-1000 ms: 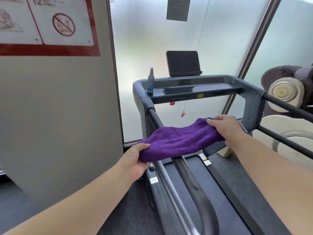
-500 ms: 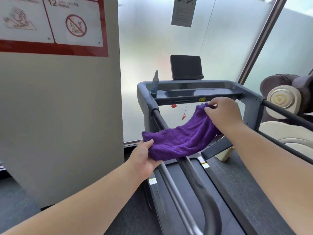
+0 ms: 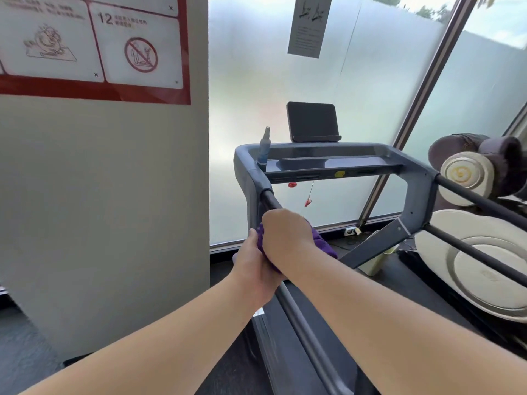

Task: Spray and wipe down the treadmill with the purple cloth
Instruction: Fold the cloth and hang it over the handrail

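Presently, one treadmill (image 3: 336, 162), grey frame, stands at centre before a frosted glass wall (image 3: 256, 81). Its left handrail (image 3: 302, 317), a dark bar, runs from the console's left corner toward the near edge of the view.

Purple cloth (image 3: 323, 243): bunched around the left handrail at its far part, just below the console corner. Most of it is covered by the two hands; a purple fold shows to the right of the right hand and a sliver between the hands.

Left hand (image 3: 253, 260): on the left side of the rail, fingers curled against the cloth, thumb upright beside it.

Right hand (image 3: 285, 232): on top of the cloth and rail, fingers clamped down over the cloth, touching the left hand. Both forearms reach in from the near edge.

Spray bottle (image 3: 264, 148): upright at the far left end of the console, pale blue with a narrow nozzle, well apart from the hands.

Dark screen (image 3: 312, 121): propped upright on the console's far edge, right of the bottle.

Red safety clip (image 3: 308, 202): hangs on a cord beneath the console.

Right handrail (image 3: 482, 205): dark bar, running toward the right edge.

Massage chair (image 3: 467, 178): cream and brown, at far right, beyond the right handrail.

Pillar (image 3: 114, 195): pale, at left, carrying a red-bordered sign (image 3: 94, 44) with pictograms and the number 12.

Paper notice (image 3: 309, 24): fixed to the glass, above the screen.
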